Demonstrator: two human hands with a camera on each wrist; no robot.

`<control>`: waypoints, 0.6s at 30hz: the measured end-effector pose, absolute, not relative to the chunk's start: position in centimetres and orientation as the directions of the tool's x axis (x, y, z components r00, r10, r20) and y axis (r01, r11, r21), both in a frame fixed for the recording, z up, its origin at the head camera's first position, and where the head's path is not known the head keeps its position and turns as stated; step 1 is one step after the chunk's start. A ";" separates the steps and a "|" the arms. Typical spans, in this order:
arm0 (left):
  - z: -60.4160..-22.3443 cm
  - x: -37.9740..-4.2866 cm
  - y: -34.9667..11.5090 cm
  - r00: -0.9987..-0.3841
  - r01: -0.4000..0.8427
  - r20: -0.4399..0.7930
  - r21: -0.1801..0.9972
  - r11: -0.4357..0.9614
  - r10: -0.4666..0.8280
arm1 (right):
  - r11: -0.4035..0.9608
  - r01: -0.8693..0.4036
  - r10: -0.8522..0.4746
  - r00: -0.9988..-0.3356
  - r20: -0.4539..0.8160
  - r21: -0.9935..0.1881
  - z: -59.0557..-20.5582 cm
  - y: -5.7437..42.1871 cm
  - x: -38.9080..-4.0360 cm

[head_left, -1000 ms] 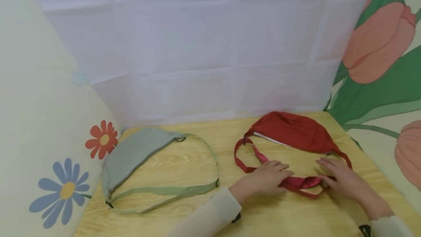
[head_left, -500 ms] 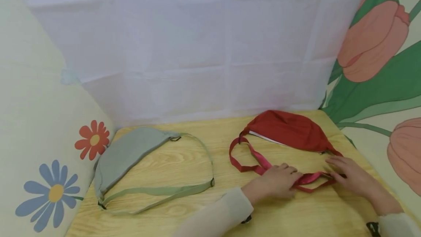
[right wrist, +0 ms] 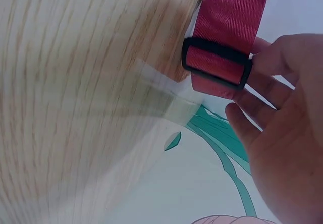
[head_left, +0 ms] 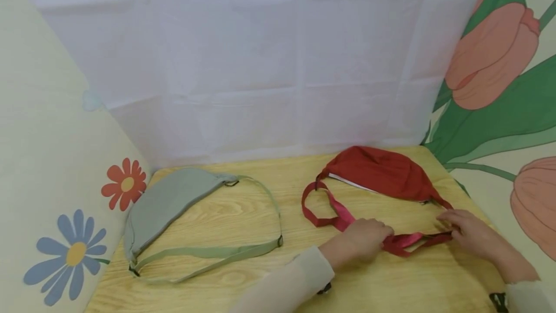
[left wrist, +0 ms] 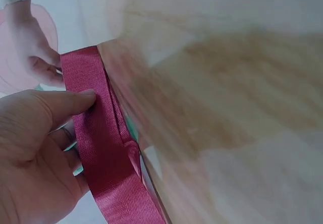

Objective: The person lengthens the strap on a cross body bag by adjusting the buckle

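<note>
On the table's right side lies a red waist bag [head_left: 382,173], its strap [head_left: 401,244] looped in front of it. My left hand [head_left: 362,239] pinches that strap, the thumb [left wrist: 81,102] lying across the webbing and the fingers behind it in the left wrist view. My right hand [head_left: 473,235] holds the strap's right part, fingers curled at its edge beside a black slider buckle [right wrist: 217,62]. Part of the right fingers is hidden behind the webbing. A grey-green waist bag [head_left: 169,206] rests at the left, apart from both hands.
The grey-green bag's strap [head_left: 217,252] spreads across the wooden table [head_left: 208,298] toward the middle. A white sheet [head_left: 230,62] hangs behind the table, and flower-patterned walls [head_left: 486,62] flank it.
The camera view has shifted a little. Both hands have moved slightly right along the red strap. The right fingers, straighter before, are now curled at the strap. The bags lie as before.
</note>
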State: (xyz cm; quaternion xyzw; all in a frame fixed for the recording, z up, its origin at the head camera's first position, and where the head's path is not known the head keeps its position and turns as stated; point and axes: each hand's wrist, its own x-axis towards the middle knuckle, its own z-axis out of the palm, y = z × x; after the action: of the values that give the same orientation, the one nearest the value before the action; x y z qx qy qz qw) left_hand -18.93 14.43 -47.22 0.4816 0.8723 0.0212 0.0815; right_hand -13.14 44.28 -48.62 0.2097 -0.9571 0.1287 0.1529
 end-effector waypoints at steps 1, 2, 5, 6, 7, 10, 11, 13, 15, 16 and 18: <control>-47.1 -19.0 14.2 -0.523 0.837 -0.117 0.117 0.535 0.844 | 0.879 -0.441 -0.364 -0.866 0.343 -0.182 -48.6 44.3 -13.2; -47.1 -19.1 13.9 -0.527 0.834 -0.113 0.125 0.538 0.843 | 0.877 -0.444 -0.367 -0.866 0.340 -0.185 -48.6 44.3 -13.2; -46.9 -19.4 13.1 -0.542 0.824 -0.101 0.135 0.551 0.835 | 0.868 -0.460 -0.383 -0.859 0.339 -0.185 -48.6 44.1 -13.4; -46.8 -19.5 12.9 -0.550 0.816 -0.102 0.145 0.560 0.829 | 0.865 -0.466 -0.388 -0.857 0.338 -0.188 -48.6 44.1 -13.5; -46.7 -19.6 12.6 -0.561 0.806 -0.106 0.156 0.571 0.821 | 0.862 -0.472 -0.395 -0.854 0.338 -0.185 -48.6 44.0 -13.6; -46.4 -20.0 12.0 -0.593 0.776 -0.120 0.177 0.605 0.796 | 0.865 -0.472 -0.402 -0.854 0.330 -0.168 -48.7 43.8 -13.8; -46.3 -20.1 11.9 -0.605 0.764 -0.125 0.188 0.617 0.787 | 0.869 -0.466 -0.399 -0.858 0.322 -0.164 -48.7 43.7 -13.8; -46.2 -20.3 11.4 -0.619 0.747 -0.135 0.203 0.633 0.774 | 0.874 -0.456 -0.395 -0.867 0.305 -0.165 -48.6 43.4 -13.9; -46.1 -20.5 11.0 -0.623 0.741 -0.136 0.212 0.637 0.770 | 0.877 -0.444 -0.385 -0.878 0.283 -0.182 -48.5 43.1 -13.9; -46.1 -20.7 10.7 -0.625 0.738 -0.136 0.217 0.639 0.769 | 0.878 -0.439 -0.382 -0.883 0.272 -0.191 -48.4 42.9 -13.9; -46.0 -20.9 10.3 -0.625 0.739 -0.132 0.218 0.637 0.769 | 0.878 -0.427 -0.373 -0.893 0.251 -0.215 -48.1 42.4 -14.0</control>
State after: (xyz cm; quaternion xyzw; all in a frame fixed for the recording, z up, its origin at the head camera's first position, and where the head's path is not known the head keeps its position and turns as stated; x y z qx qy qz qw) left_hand -20.90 10.27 -45.98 0.4197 0.8985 0.0717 0.1067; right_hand -13.96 42.42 -48.08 0.2076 -0.9638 0.1335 0.1013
